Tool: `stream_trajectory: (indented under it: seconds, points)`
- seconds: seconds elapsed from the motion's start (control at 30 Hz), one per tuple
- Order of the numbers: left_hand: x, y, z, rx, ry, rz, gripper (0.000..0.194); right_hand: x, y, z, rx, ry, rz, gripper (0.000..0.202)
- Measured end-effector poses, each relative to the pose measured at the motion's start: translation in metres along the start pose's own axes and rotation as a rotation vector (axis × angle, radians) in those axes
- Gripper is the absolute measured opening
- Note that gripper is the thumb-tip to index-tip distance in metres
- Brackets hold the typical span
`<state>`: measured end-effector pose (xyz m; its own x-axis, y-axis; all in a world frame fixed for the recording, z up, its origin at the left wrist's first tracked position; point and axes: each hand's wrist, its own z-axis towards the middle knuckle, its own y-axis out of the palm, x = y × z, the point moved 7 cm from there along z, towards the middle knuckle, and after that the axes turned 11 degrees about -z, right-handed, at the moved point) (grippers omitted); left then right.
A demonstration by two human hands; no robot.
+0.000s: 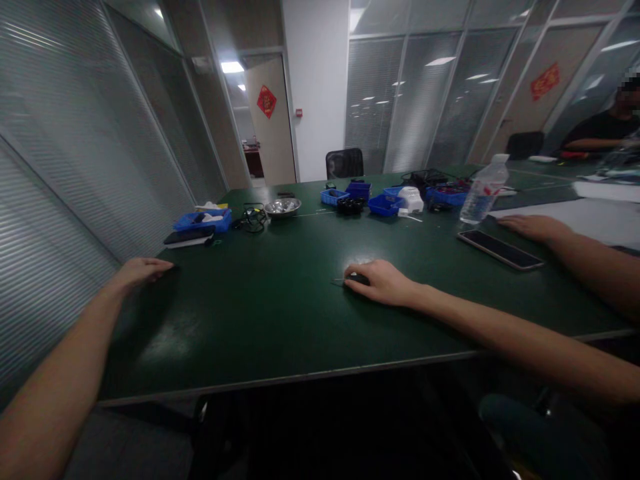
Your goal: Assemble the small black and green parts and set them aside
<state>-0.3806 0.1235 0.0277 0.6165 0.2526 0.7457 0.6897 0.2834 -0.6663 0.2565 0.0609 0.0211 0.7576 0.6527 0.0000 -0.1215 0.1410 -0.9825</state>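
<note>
My right hand (383, 281) rests on the green table with its fingers curled round a small black object (359, 278). Two thin light-coloured lines, like metal prongs or wires, stick out from it to the left; its kind cannot be made out. Over the table's left edge, my left hand (143, 272) is closed in a pinch. Something small and dark shows at its fingertips, too blurred to name. The hands are well apart, with bare green tabletop (260, 293) between them.
Along the back stand blue trays (385, 205), a metal bowl (283, 208) and cables (253, 219). A blue tray (223, 221) lies beyond my left hand. At right are a water bottle (483, 190), a phone (500, 250) and another person's hand (537, 228).
</note>
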Motion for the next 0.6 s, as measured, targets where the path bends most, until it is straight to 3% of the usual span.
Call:
stream_trajectory:
  seconds: [0.1,0.2,0.37,0.6]
  points:
    - [0.007,0.004,-0.017,0.023,-0.156,-0.166,0.066,0.000,0.001,0.000,0.000,0.002,-0.007,0.040]
    - [0.014,0.005,-0.027,0.078,-0.194,-0.196,0.059,0.000,0.000,0.000,0.005,-0.001,0.001,0.041]
    - [0.012,0.007,-0.024,0.055,-0.144,-0.114,0.047,0.000,0.001,0.000,0.005,0.000,0.004,0.040]
    - [0.009,0.008,-0.004,0.113,-0.056,0.149,0.030,-0.001,-0.001,0.000,-0.005,-0.006,0.013,0.041]
